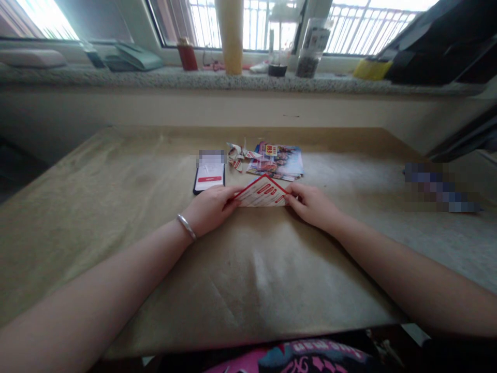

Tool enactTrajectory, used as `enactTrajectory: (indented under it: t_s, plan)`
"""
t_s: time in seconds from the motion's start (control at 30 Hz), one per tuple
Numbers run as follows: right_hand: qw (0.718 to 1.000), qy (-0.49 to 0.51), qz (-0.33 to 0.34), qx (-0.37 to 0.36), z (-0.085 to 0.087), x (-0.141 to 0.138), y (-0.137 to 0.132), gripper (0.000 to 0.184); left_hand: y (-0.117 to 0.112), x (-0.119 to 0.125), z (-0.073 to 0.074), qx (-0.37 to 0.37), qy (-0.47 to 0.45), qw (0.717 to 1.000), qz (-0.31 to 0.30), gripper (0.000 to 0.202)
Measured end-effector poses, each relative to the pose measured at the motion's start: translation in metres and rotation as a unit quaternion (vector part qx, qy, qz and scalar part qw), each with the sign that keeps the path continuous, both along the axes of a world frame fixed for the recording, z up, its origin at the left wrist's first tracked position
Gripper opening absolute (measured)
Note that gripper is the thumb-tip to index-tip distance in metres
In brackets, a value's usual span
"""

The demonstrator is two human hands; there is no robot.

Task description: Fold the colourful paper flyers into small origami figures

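Note:
A folded sheet of printed paper (262, 192), white with red print and a red edge, is held up in a triangle shape above the table. My left hand (213, 207), with a silver bangle on the wrist, pinches its left corner. At the right corner, the thumb and fingers of my right hand (310, 203) are closed on the same paper. Just beyond it lie a stack of colourful printed leaflets (287, 161) and some folded paper pieces (236, 155). A phone (210, 178) with a lit screen rests beside my left hand.
The table (248, 280) has a tan cover. A blurred flat item (440, 189) lies at the far right. On the granite windowsill (155, 77) stand a red container (187, 56), a yellow cylinder (232, 39), clear containers (309, 49) and a dark bag (438, 46).

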State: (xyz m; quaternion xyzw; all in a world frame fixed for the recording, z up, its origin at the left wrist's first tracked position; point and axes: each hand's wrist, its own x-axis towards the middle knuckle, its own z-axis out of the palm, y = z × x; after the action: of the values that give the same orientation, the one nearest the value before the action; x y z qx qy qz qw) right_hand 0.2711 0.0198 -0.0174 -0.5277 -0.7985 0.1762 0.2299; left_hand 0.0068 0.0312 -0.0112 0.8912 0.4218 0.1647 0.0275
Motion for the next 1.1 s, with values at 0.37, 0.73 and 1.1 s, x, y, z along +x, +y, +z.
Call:
enactTrajectory:
  t_s: [0.37, 0.73, 1.1]
  plan:
    - [0.995, -0.070, -0.065, 0.006, -0.004, -0.013, 0.007, 0.041, 0.001, 0.011, 0.000, -0.049, 0.021, 0.989, 0.139, 0.047]
    - [0.996, -0.090, -0.009, -0.007, 0.000, 0.000, 0.010, 0.042, 0.001, -0.001, 0.001, -0.042, 0.074, 0.990, 0.115, 0.030]
    - [0.998, -0.037, 0.033, -0.034, 0.000, 0.013, 0.011, 0.038, 0.001, -0.008, 0.004, -0.035, 0.093, 0.992, 0.071, 0.033]
